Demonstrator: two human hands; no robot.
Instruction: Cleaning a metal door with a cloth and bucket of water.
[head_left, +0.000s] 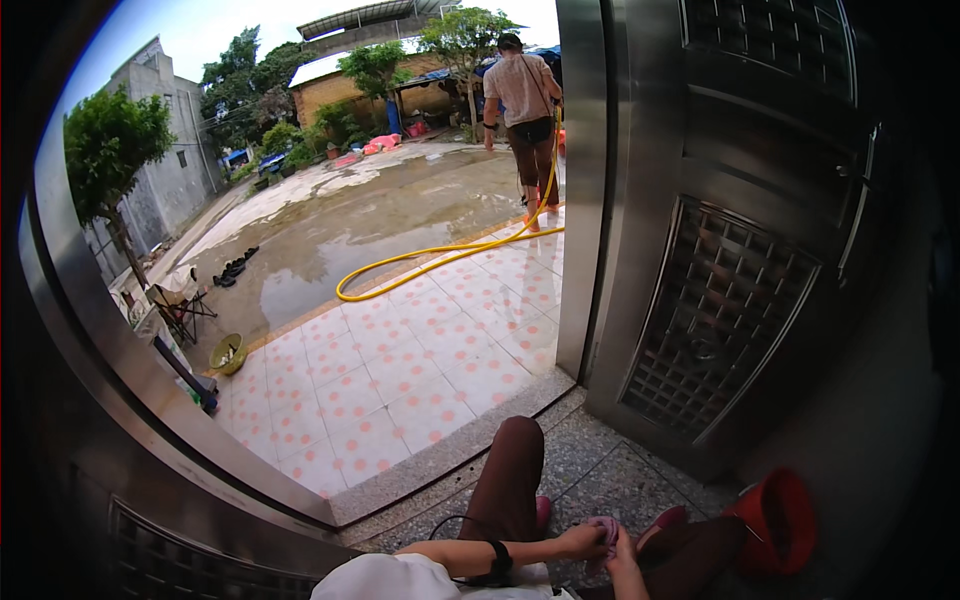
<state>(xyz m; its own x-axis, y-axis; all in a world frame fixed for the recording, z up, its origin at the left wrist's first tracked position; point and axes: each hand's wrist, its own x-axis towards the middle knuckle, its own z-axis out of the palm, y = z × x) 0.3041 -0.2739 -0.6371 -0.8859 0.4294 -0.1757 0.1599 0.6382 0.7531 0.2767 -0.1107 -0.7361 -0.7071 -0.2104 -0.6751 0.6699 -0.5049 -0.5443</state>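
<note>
A bunched pinkish-purple cloth (604, 531) is between my two hands, low in the view, in front of my bent knees. My left hand (583, 541) grips it from the left, with a black band on that wrist. From the right, my right hand (622, 556) closes on the same cloth. The cloth looks twisted or folded, and part of it hangs below my fingers. My fingertips are partly hidden by the cloth and by each other.
A red bucket (799, 517) stands at my right by the open metal door (645, 225). Beyond the stone threshold (450, 457), a yellow hose (420, 253) loops over tiles near a person (525, 97) holding it. A green basin (228, 354) and folding chair (180, 304) stand left.
</note>
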